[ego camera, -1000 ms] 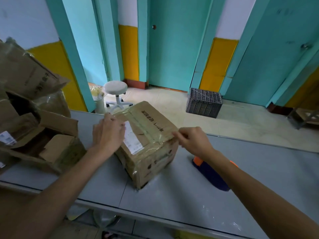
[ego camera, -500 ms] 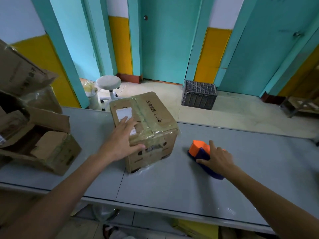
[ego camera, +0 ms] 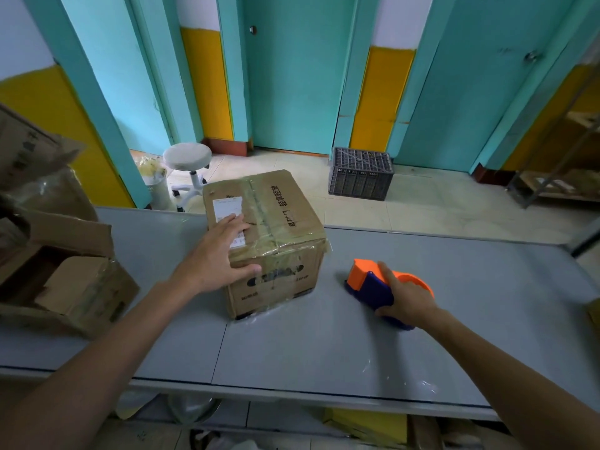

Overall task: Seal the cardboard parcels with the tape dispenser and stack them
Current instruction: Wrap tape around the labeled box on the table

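On the table (ego camera: 292,352), right of the parcel (ego camera: 289,219), the right hand (ego camera: 406,297) grips the tape dispenser (ego camera: 368,289). The left hand (ego camera: 220,254) lies flat, fingers spread, on the parcel's top, whose taped seam runs away from the person.

We see a brown box (ego camera: 272,241) with a white label (ego camera: 227,207), an orange-and-blue dispenser (ego camera: 373,282), a grey table (ego camera: 324,352), teal doors (ego camera: 292,76).

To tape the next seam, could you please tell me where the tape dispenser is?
In the head view, the tape dispenser sits on the grey table, right of the box, gripped by the right hand.
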`<state>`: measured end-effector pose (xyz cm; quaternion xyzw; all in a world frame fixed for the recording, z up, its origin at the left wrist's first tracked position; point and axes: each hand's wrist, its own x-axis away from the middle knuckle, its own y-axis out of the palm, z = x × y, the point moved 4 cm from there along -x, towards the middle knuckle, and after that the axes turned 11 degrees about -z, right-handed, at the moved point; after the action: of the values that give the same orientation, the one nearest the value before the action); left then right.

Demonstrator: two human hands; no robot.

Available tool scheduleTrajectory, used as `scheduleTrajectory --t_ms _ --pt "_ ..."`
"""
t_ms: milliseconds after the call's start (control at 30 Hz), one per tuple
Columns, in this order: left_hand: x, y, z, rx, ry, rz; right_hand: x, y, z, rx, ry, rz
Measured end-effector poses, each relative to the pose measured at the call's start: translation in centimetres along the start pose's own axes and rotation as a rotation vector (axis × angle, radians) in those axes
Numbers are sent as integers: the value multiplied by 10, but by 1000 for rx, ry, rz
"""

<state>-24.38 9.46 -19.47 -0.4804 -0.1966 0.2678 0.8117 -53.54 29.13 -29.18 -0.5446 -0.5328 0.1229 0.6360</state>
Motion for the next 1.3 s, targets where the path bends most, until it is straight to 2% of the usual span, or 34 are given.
scheduleTrajectory --t_ms 167,367,467,567,633,667,733,800,867,967,1300 --pt "-2 -1 1 -24 19 -2 7 -16 6 -37 -42 -95" --pt "-9 -2 -1 -39 60 -32 75 -77 -16 -306 -299 -355" --pt "-13 2 15 -4 173 -85 109 -115 -41 -345 -400 -466" --pt "-18 11 35 11 292 -167 128 -141 -69 -313 -506 -499" --pt "-20 9 43 -13 331 -99 131 -150 -85 -273 -541 -495" --pt "-17 2 50 58 335 -37 130 -152 -92 -254 -552 -491" --pt "-9 -15 67 368 296 7 128 -156 -103 -225 -566 -483" --pt "-1 -22 78 840 194 -144 126 -161 -113 -216 -585 -469" --pt "7 -23 82 1143 123 -258 123 -165 -122 -218 -602 -462" --pt "17 -27 80 1259 99 -252 120 -169 -133 -216 -622 -465" --pt "26 -28 62 1254 -53 -79 113 -169 -152 -216 -624 -476"
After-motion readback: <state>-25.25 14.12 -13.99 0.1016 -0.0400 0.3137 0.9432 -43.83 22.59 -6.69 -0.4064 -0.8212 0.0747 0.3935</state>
